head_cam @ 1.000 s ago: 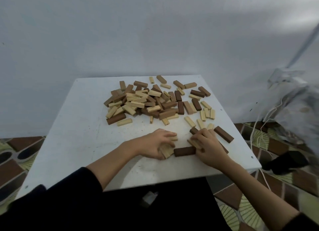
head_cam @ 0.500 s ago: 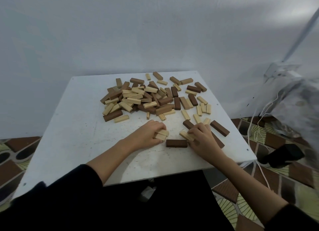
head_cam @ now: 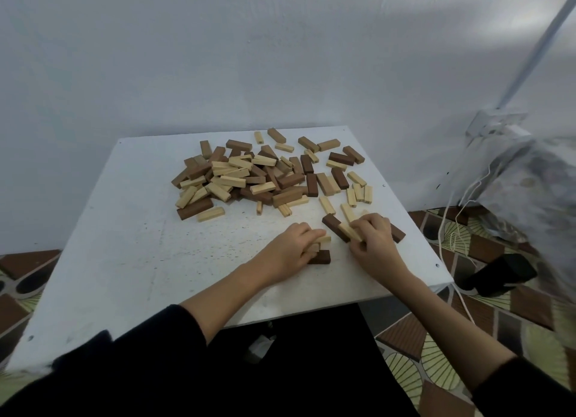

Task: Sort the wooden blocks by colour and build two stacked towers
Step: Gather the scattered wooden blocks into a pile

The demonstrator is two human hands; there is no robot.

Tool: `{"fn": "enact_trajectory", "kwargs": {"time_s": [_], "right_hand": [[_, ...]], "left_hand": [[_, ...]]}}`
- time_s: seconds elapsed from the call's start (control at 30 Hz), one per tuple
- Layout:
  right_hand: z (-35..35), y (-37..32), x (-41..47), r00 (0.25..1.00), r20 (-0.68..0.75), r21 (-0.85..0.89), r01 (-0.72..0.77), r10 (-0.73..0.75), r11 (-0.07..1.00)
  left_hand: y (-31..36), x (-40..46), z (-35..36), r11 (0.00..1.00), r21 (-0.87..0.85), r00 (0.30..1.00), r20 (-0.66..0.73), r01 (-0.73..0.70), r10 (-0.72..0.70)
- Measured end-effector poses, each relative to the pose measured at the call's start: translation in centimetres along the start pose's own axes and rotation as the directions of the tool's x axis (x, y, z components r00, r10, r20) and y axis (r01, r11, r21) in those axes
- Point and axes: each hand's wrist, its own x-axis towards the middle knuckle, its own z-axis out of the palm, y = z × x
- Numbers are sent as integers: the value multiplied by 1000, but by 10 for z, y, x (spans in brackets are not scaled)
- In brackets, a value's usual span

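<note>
- Left hand curls round pale blocks, held against a dark block lying flat on the table; likely gathering one colour.
- Right hand pinches a pale block lying across a dark block, probably lifting it clear to separate colours.
- Mixed pile lies well behind both hands, unsorted; no tower visible yet.

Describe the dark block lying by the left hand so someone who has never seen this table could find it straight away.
Start at the white square table and its near edge, in front of the big mixed pile of wooden blocks. The left hand rests there, gripping pale blocks. The dark brown wooden block lies flat beside its fingers, the only dark one at that hand.
</note>
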Motion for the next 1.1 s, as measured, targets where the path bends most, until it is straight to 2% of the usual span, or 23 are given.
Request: {"fn": "enact_trajectory", "kwargs": {"time_s": [0.07, 0.13, 0.3, 0.47, 0.83, 1.0, 1.1], "right_hand": [[1, 2, -5, 998, -52, -96, 16, -21, 995], [1, 0, -6, 997, -68, -193, -52, 40, 980], [9, -5, -4, 988, -34, -269, -152, 148, 951], [19, -15, 0, 996, -72, -278, -71, 53, 958], [35, -50, 22, 997, 46, -332, 80, -69, 940], [41, -63, 24, 977, 123, -282, 203, -174, 938], [48, -73, 24, 958, 114, -211, 281, -262, 936]], "left_hand": [[0, 0, 6, 994, 105, 1000, 2, -5, 5], [1, 1, 9, 982, 191, 1000, 8, -5, 3], [5, 5, 13, 953, 302, 1000, 0, -19, 20], [-1, 1, 11, 966, 260, 1000, -23, 11, -5], [-38, -32, -15, 983, 94, 976, -164, 158, -141], [-44, -43, -24, 979, 2, 951, -237, 202, -196], [-49, -50, -34, 972, -76, 912, -338, 221, -234]]}}
